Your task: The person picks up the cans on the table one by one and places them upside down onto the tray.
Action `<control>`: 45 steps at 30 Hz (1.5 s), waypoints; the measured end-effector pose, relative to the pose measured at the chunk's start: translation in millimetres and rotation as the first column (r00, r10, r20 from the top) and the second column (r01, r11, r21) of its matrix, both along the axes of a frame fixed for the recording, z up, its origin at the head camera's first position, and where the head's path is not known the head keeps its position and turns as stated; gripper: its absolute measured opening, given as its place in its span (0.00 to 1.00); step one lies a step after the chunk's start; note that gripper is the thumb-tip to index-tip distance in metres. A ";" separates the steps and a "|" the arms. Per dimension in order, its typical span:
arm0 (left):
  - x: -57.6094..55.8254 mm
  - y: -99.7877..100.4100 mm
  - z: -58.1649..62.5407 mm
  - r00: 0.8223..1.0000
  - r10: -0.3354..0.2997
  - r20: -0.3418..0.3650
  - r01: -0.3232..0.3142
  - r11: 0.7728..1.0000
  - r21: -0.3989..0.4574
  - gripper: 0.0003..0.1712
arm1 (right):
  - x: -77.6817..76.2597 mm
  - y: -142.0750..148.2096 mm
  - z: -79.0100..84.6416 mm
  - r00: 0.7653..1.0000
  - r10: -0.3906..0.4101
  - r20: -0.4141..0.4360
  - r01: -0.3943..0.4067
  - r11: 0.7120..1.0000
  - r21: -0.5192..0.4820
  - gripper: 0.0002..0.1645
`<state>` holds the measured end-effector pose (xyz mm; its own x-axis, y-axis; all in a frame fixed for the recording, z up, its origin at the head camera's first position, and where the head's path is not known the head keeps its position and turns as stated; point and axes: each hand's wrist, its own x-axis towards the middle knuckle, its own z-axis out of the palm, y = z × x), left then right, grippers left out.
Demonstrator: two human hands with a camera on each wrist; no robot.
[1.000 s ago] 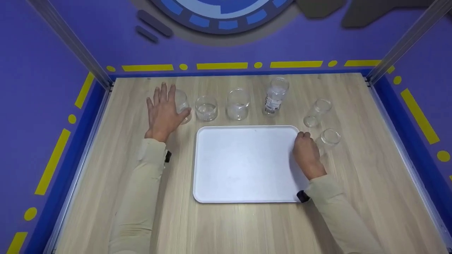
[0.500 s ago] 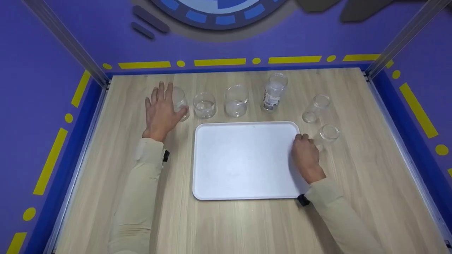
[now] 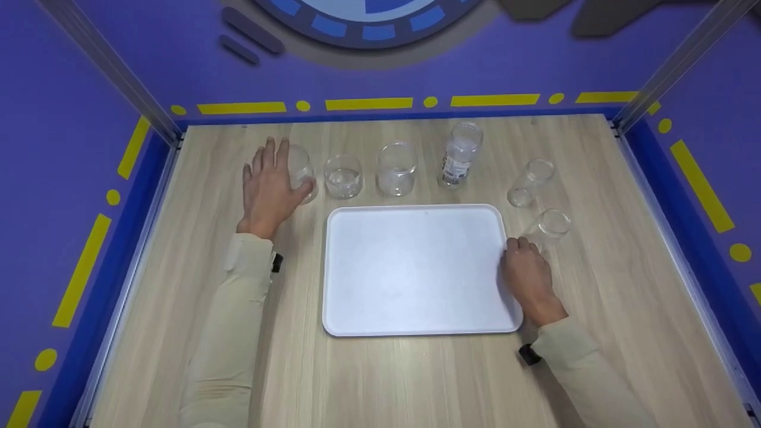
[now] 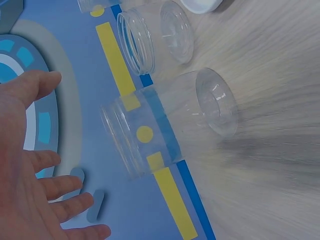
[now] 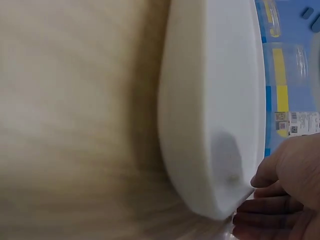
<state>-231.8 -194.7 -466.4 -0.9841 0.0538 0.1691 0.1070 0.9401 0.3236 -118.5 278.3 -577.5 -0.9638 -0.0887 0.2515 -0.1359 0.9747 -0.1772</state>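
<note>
My left hand (image 3: 269, 193) is held over the table's left side with fingers spread and straight. Close to its thumb stands a clear, wide-mouthed jar (image 3: 301, 163); the left wrist view shows a gap between the palm and this clear jar (image 4: 216, 102). At the right edge of a white rectangular tray (image 3: 416, 270) is my right hand (image 3: 528, 279). Its thumb and loosely bent fingers (image 5: 267, 204) lie by the tray's rim (image 5: 232, 200) in the right wrist view, without a plain grip. The tray lies flat and bears nothing.
Behind the tray stand a short clear jar (image 3: 343, 178), a taller clear jar (image 3: 397, 169) and a clear labelled bottle (image 3: 459, 157). Two more clear containers, a slim one (image 3: 531, 183) and another (image 3: 551, 226), stand to the right. Blue panels (image 3: 416, 71) enclose the table.
My right hand has shifted outward to the right and toward me along the tray's edge, uncovering more of the rim. The left hand and the tray have hardly moved; the head view tilted slightly.
</note>
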 end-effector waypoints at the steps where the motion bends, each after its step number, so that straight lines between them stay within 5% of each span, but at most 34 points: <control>1: -0.2 0.1 -0.2 1.000 -0.001 -0.001 0.001 1.000 -0.001 0.53 | 0.0 1.5 -0.2 1.000 -0.004 0.008 0.004 1.000 0.001 0.06; 11: 1.8 -1.2 0.8 1.000 0.008 0.021 -0.008 1.000 -0.013 0.53 | -0.7 14.5 -7.7 0.994 -0.013 0.113 0.013 1.000 -0.007 0.17; 27: 2.1 -1.7 -2.0 0.999 0.008 0.031 -0.007 1.000 -0.026 0.53 | -1.3 32.1 -12.7 0.989 0.080 0.127 -0.077 0.996 -0.034 0.14; 45: -22.3 -4.1 -8.3 0.992 -0.023 0.120 0.035 0.994 -0.100 0.54 | 0.4 33.7 -17.2 0.993 0.060 0.103 -0.058 0.998 -0.024 0.13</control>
<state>-254.0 -198.9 -474.7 -0.9946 0.0939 0.0432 0.1015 0.9659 0.2382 -118.1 312.1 -594.7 -0.9779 -0.1423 0.1530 -0.1733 0.9615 -0.2133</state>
